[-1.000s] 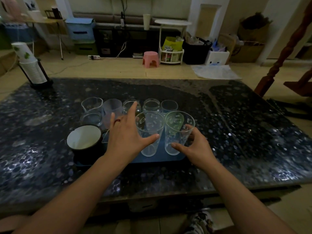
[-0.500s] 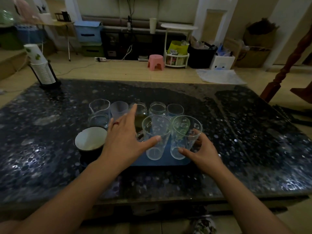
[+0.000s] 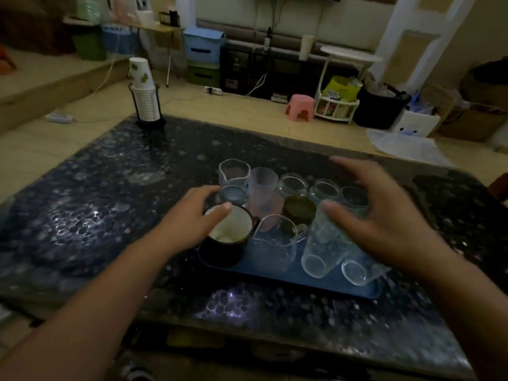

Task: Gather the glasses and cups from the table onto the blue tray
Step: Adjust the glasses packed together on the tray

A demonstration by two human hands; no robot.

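Your left hand (image 3: 189,224) sits at the black mug (image 3: 226,240), thumb over its white rim, fingers curled round its far side: gripping. Your right hand (image 3: 376,215) hovers spread and relaxed over the two tall clear tumblers (image 3: 321,243), holding nothing; contact unclear through motion blur. Blue tray (image 3: 302,279) lies on the dark speckled table (image 3: 96,215), carrying mug, glass pitcher (image 3: 275,243), tumblers and a back row of small glasses (image 3: 292,185). Paper cup stack (image 3: 144,92) stands at the far left corner.
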